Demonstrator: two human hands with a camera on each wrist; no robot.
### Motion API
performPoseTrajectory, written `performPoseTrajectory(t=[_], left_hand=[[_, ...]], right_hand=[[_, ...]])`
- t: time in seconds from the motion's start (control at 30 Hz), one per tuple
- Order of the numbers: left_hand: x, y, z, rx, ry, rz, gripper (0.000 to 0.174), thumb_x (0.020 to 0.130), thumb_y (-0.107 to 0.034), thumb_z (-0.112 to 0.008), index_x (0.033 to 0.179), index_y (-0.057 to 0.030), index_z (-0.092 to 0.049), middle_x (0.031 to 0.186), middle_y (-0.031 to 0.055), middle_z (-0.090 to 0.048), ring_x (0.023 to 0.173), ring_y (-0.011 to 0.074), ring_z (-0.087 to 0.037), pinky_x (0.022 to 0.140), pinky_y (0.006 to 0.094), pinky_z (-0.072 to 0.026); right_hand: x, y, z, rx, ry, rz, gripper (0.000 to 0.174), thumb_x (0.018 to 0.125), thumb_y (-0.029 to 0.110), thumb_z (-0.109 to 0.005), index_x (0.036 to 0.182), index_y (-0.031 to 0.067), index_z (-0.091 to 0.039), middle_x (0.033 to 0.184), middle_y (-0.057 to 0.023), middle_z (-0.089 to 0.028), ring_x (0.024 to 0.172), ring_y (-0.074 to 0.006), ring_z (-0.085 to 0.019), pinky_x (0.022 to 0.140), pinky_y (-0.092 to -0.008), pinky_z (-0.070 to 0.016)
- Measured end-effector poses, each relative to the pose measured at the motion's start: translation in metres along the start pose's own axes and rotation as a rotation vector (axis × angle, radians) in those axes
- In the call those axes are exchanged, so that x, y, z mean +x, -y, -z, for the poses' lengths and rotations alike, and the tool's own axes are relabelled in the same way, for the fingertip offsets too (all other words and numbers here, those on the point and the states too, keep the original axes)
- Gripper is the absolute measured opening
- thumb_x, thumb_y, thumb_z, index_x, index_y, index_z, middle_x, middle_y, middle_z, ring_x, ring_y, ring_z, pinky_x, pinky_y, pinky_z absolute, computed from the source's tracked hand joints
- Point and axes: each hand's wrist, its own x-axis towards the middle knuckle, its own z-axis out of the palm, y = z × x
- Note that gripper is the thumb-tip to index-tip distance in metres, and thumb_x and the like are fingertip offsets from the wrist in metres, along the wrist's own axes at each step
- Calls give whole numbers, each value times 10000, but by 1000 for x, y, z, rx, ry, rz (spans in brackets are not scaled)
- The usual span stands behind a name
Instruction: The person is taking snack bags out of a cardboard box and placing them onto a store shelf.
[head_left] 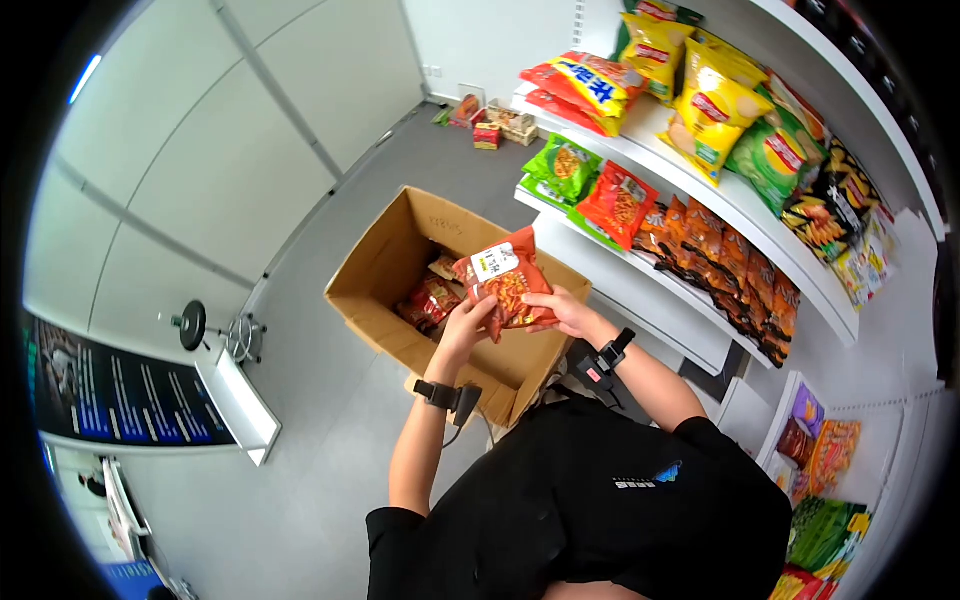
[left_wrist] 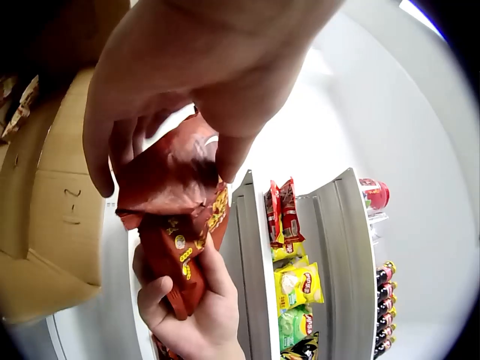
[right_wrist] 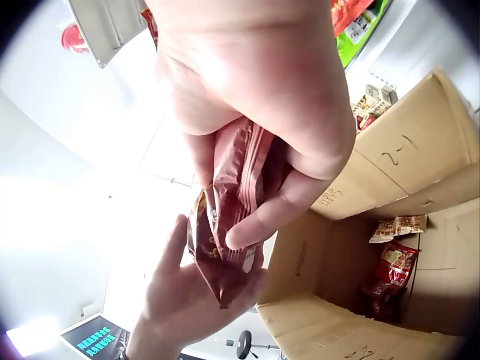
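Both hands hold one red snack bag point(head_left: 508, 281) above an open cardboard box point(head_left: 378, 248). My left hand point(head_left: 470, 328) grips its lower left edge, and my right hand point(head_left: 570, 312) pinches the right side. In the left wrist view the left hand point(left_wrist: 195, 67) arches over the red bag point(left_wrist: 174, 176), with the right hand point(left_wrist: 199, 311) gripping its far end. The right wrist view has the right hand point(right_wrist: 262, 90) with fingers curled round the bag point(right_wrist: 238, 172), and the left hand point(right_wrist: 180, 300) behind it.
Inside the box lie several red packets point(head_left: 430, 300). Shelves point(head_left: 645, 135) on the right carry yellow, green, red and orange snack bags. Small packs point(head_left: 487, 135) stand on the floor by the far wall. A stool point(head_left: 243, 338) is at the left, beside a white ledge point(head_left: 240, 410).
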Motion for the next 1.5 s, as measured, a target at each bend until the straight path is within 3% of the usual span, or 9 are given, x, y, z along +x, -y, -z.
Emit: performPoseTrajectory(t=[0.07, 0.1, 0.37, 0.47, 0.7, 1.0, 1.23, 1.33, 1.5], left_hand=[[8, 8, 1, -8, 98, 31, 299, 880, -284, -584, 1054, -43, -550, 861, 35, -615, 704, 120, -595, 600, 267, -493], [9, 8, -10, -49, 22, 1, 225, 889, -251, -572, 976, -44, -571, 802, 19, -610, 637, 109, -574, 527, 256, -483], [26, 18, -27, -99, 25, -19, 259, 888, -239, -576, 1028, -23, -553, 848, 36, -607, 672, 127, -588, 515, 272, -494], [26, 18, -30, -46, 25, 41, 271, 903, -255, -554, 1065, -38, -559, 867, 28, -600, 723, 131, -582, 585, 294, -504], [18, 19, -27, -54, 60, 29, 554, 911, -322, -535, 1356, -55, -341, 1274, 112, -484, 1097, 245, -524, 899, 398, -448], [1, 27, -7, -43, 17, 29, 516, 909, -307, -537, 1326, -49, -377, 1247, 93, -506, 1054, 227, -542, 889, 374, -444], [-2, 26, 10, -84, -16, 22, 565, 902, -311, -549, 1346, -27, -347, 1257, 124, -499, 1085, 267, -524, 896, 373, -441], [-3, 23, 13, -120, -24, 51, 488, 913, -308, -529, 1319, -71, -401, 1202, 44, -538, 1006, 173, -549, 877, 349, -446], [-1, 20, 15, -123, -16, 40, 506, 910, -330, -531, 1323, -71, -394, 1182, 41, -554, 1010, 171, -550, 881, 342, -438]], right_hand=[[-4, -1, 5, 16, 8, 6, 463, 845, 269, -622, 1225, 61, -458, 1064, -86, -610, 919, -174, -622, 725, -332, -557], [-4, -5, 7, 75, 6, 18, 451, 850, 259, -619, 1219, 56, -456, 1066, -86, -608, 915, -178, -625, 724, -323, -557], [-19, -23, 25, 325, -57, 156, 382, 881, 162, -568, 1226, 51, -448, 1088, -71, -593, 929, -163, -612, 771, -319, -536], [-23, -24, 27, 319, -79, 153, 357, 881, 138, -560, 1214, 58, -456, 1078, -64, -594, 907, -155, -609, 761, -310, -533], [-12, -11, 72, 486, -239, 282, 356, 859, 89, -563, 1194, 168, -473, 1062, -11, -552, 925, -146, -543, 727, -301, -504], [28, 62, 173, 668, -653, 553, 187, 836, 48, -572, 1006, 97, -511, 1005, -68, -556, 886, -229, -542, 709, -360, -516], [55, 85, 207, 683, -698, 585, 265, 815, -3, -555, 1046, 103, -481, 1065, -93, -539, 949, -269, -538, 703, -396, -517], [66, 87, 208, 710, -743, 571, 282, 811, -12, -551, 1055, 109, -478, 1085, -92, -533, 952, -271, -537, 714, -395, -516], [76, 82, 209, 678, -814, 566, 206, 833, 48, -570, 1019, 66, -483, 1080, -111, -533, 1006, -279, -536, 757, -423, -551]])
